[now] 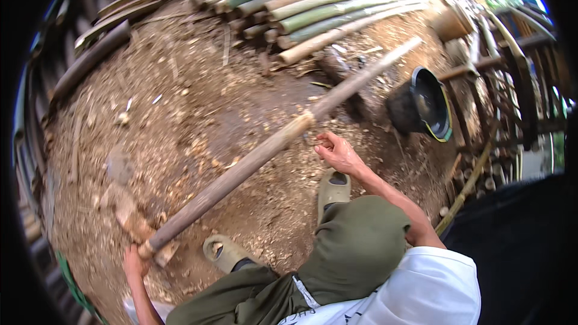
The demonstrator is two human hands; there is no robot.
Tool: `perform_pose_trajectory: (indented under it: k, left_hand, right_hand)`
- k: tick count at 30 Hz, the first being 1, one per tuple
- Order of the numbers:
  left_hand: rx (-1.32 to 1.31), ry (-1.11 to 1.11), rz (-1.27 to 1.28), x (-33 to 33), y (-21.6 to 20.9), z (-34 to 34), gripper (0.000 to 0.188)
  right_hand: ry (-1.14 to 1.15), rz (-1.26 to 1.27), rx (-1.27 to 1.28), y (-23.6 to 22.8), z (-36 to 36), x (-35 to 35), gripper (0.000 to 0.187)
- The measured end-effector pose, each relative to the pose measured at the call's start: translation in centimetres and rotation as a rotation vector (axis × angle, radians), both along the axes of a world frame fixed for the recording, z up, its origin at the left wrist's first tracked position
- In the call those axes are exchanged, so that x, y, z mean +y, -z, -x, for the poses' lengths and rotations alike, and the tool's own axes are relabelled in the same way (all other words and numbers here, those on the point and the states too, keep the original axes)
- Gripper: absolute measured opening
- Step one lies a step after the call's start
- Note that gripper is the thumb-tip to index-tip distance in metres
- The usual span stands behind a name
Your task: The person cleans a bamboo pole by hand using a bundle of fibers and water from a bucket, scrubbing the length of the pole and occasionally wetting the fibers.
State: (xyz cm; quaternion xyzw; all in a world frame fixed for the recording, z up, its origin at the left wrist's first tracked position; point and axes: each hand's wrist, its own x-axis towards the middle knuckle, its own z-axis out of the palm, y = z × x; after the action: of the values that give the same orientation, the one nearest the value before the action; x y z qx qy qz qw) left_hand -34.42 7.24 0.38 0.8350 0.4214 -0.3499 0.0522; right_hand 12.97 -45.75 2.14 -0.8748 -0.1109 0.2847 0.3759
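A long grey-brown bamboo pole (223,189) slants across the middle, from the lower left up to the far right. A pale ring marks its joint, and its far end is light-coloured. My left hand (135,263) grips the near left end, though most of its fingers are hidden behind the pole. Just on the near side of the pale joint hovers my right hand (338,153), apart from the pole, with loosely bent fingers and nothing in them. Beside the pole's near end lies a pale piece of wood (127,209), partly blurred.
Several cut bamboo poles (337,15) are stacked at the back. A black bucket (419,105) stands at the right, before a wooden rack (524,78). Wood chips litter the brown dirt ground (186,126). More poles (90,60) line the left side. My sandals (224,253) are close below the pole.
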Motion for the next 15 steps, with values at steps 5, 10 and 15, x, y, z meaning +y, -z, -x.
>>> perform_pose_trajectory:
  k: [5,10,15]
  left_hand:
    - [0.044,0.304,0.031,-3.2,-4.0,-11.0,0.074]
    - [-0.37,0.713,0.319,-13.5,-9.8,-29.9,0.064]
    - [-0.192,0.803,0.332,-26.2,-9.6,-45.2,0.084]
  right_hand:
    - [0.42,0.133,-0.966,-9.0,-7.5,-16.3,0.034]
    - [0.711,0.721,-0.388,-7.8,-18.2,-33.8,0.096]
    - [0.379,0.65,-0.057,5.2,-26.4,-32.4,0.118]
